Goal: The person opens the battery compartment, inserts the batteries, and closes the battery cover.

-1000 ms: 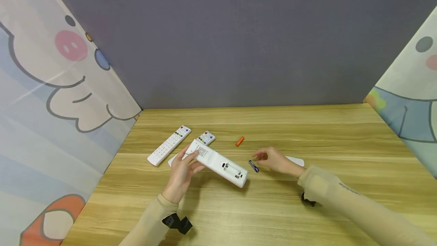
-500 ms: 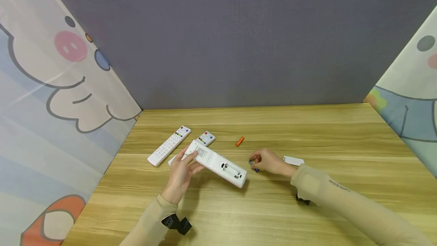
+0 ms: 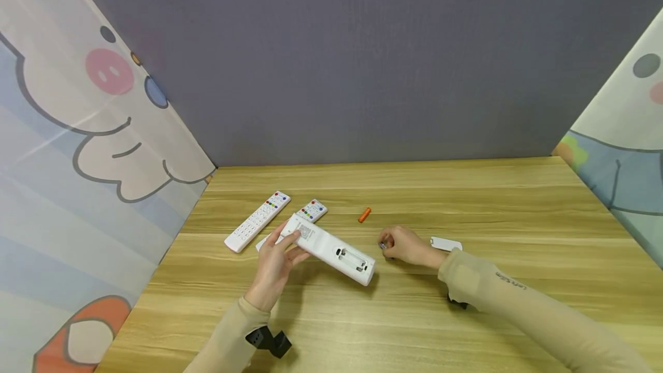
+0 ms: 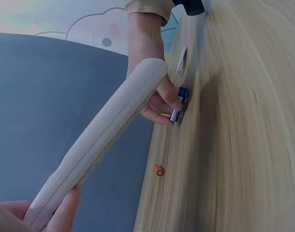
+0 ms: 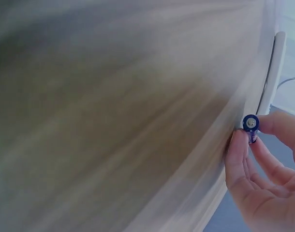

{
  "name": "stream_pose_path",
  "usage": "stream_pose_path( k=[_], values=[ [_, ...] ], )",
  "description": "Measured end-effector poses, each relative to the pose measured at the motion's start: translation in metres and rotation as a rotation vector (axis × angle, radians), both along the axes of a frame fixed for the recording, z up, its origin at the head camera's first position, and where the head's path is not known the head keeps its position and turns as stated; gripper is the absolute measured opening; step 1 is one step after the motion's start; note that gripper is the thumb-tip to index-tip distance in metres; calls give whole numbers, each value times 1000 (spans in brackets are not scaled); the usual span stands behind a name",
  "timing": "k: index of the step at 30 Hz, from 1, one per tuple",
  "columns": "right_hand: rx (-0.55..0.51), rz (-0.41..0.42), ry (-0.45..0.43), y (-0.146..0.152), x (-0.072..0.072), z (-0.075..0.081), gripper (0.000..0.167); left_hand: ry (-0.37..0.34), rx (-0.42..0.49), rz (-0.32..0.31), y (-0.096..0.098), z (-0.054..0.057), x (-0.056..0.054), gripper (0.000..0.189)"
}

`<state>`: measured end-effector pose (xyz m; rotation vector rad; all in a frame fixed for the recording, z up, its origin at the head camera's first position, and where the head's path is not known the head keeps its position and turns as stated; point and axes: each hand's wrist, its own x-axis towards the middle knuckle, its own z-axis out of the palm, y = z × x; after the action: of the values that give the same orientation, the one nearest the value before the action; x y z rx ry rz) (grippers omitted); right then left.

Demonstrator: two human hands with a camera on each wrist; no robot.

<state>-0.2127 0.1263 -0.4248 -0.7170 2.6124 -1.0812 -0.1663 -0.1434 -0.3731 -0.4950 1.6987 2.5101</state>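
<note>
My left hand (image 3: 276, 269) grips a white remote control (image 3: 328, 246) by one end, tilted above the table with its back turned up. The battery compartment (image 3: 352, 258) in that back is uncovered, and no battery lies in it. To its right, my right hand (image 3: 406, 244) pinches a blue battery (image 5: 251, 123) between thumb and fingers, close over the tabletop. In the left wrist view the blue battery (image 4: 179, 104) shows beside the thumb. An orange battery (image 3: 365, 214) lies on the table behind the hands. A white battery cover (image 3: 446, 244) lies past the right wrist.
Two more white remotes lie face up at the left: one remote (image 3: 257, 221) in full sight, the other remote (image 3: 313, 210) partly behind the held one. A grey panel (image 3: 383, 62) stands along the back edge of the wooden table (image 3: 497, 200). Printed cartoon panels flank both sides.
My right hand has moved left onto the blue battery and now pinches it. The battery cover, before partly behind that hand, shows more fully. My left hand and the remote have hardly moved.
</note>
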Motion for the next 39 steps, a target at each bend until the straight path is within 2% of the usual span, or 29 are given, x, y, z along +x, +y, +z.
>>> stream_pose_path(
  k=[6, 13, 20, 24, 31, 34, 39],
  values=[
    [-35, -10, -39, 2, 4, 3, 21, -3, -8, -6, 0, 0, 1, 46],
    [-143, -4, -63, 3, 12, 7, 21, -7, -2, -14, 0, 0, 2, 46],
    [-201, -53, -84, 5, 21, 12, 24, -5, 13, -12, 0, 1, 2, 46],
    [-243, -85, -103, 7, 26, 17, 26, -4, 11, -14, 0, 2, 2, 46],
    [-350, -88, -127, 8, 34, 29, 28, 2, 14, -19, 0, 2, 3, 46],
    [-374, -90, -126, 8, 37, 33, 29, 5, 15, -20, 1, 3, 3, 46],
    [-348, -72, -56, 7, 42, 39, 34, 7, 24, -23, 1, 3, 3, 46]
  ],
)
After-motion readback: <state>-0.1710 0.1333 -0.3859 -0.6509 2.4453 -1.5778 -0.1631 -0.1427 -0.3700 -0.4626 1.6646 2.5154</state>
